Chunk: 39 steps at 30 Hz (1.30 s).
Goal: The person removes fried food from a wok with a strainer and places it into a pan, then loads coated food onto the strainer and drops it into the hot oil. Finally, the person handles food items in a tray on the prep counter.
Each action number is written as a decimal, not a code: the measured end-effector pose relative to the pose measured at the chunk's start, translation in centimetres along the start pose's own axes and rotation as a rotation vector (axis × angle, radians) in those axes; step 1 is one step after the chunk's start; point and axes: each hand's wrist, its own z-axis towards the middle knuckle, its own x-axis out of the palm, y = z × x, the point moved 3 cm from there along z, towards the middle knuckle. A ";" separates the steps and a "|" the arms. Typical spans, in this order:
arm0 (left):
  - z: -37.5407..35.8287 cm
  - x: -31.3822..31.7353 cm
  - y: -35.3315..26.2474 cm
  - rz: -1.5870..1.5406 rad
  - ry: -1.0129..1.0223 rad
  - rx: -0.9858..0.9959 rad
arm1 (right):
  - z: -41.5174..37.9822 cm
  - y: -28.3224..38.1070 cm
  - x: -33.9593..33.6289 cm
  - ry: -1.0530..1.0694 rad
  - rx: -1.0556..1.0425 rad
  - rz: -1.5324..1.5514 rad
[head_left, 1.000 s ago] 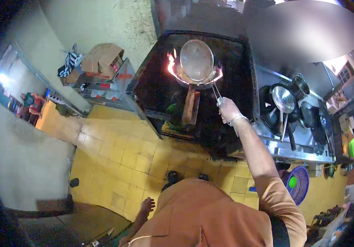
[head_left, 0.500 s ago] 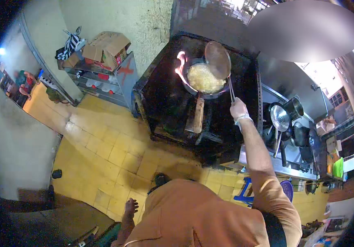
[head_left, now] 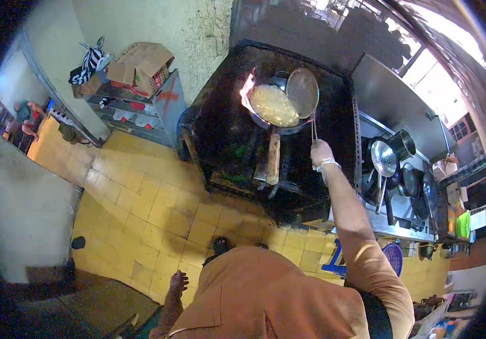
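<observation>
My right hand (head_left: 322,152), in a clear glove, is closed around the thin metal handle of a round mesh strainer (head_left: 303,93). The strainer's round head tilts at the right side of a pan (head_left: 261,122), overlapping its edge. Inside that pan is pale, foamy, bubbling food (head_left: 273,105). Flames (head_left: 247,90) lick up along the pan's left side. Its wooden handle (head_left: 274,155) points toward me, with no hand on it. Down by my body, my left hand (head_left: 178,282) hangs above the floor, holding nothing, its fingers loosely apart.
The pan sits on a blackened stove (head_left: 226,130). To the right, a steel counter (head_left: 378,226) carries a perforated ladle (head_left: 383,158), a pot (head_left: 404,144) and several dark pans. A shelf (head_left: 166,107) with a cardboard box (head_left: 144,68) stands left. A blue stool (head_left: 335,263) is low on the right.
The strainer head has shifted slightly down and right relative to the pan, showing more of its round face. My right hand has moved a little left. My left hand still hangs low.
</observation>
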 end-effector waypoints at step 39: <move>3.0 -0.3 -1.2 0.025 0.040 0.003 | -2.6 4.0 -2.3 -0.010 -0.052 0.016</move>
